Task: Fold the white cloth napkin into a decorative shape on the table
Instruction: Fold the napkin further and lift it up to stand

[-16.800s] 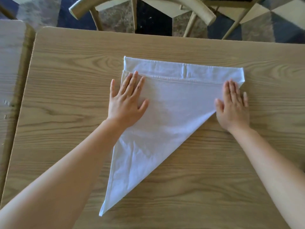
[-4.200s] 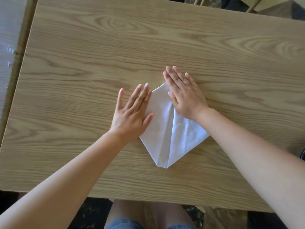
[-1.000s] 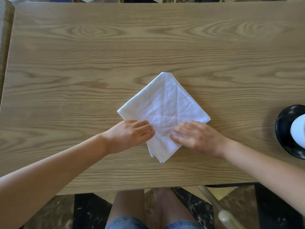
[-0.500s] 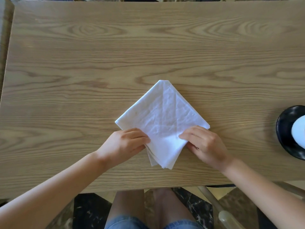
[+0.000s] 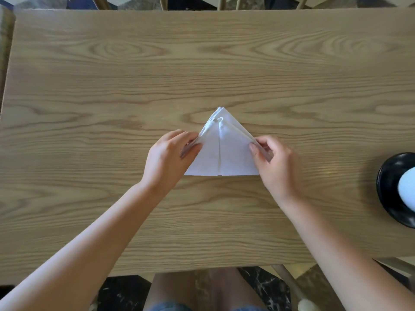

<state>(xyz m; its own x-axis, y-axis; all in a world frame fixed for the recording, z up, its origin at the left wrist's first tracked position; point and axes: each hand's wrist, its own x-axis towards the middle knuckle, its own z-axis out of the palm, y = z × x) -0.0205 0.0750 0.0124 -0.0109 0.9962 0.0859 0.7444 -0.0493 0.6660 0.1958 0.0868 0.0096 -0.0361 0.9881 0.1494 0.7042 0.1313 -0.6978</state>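
Observation:
The white cloth napkin (image 5: 221,151) lies on the wooden table (image 5: 202,63) as a small layered triangle, its point away from me and its straight base toward me, with a seam running down its middle. My left hand (image 5: 170,158) pinches the napkin's left slanted edge between thumb and fingers. My right hand (image 5: 272,160) pinches the right slanted edge the same way. Both lower corners are partly hidden behind my fingers.
A black dish (image 5: 390,189) with a white object (image 5: 407,189) in it sits at the table's right edge. Wooden chair legs (image 5: 226,2) show beyond the far edge. My knees (image 5: 202,290) are under the near edge. A second table (image 5: 4,41) adjoins on the left.
The napkin was a diamond half a second ago; its near corner has been folded up, making a triangle. Both hands moved from the lower edges to the side edges.

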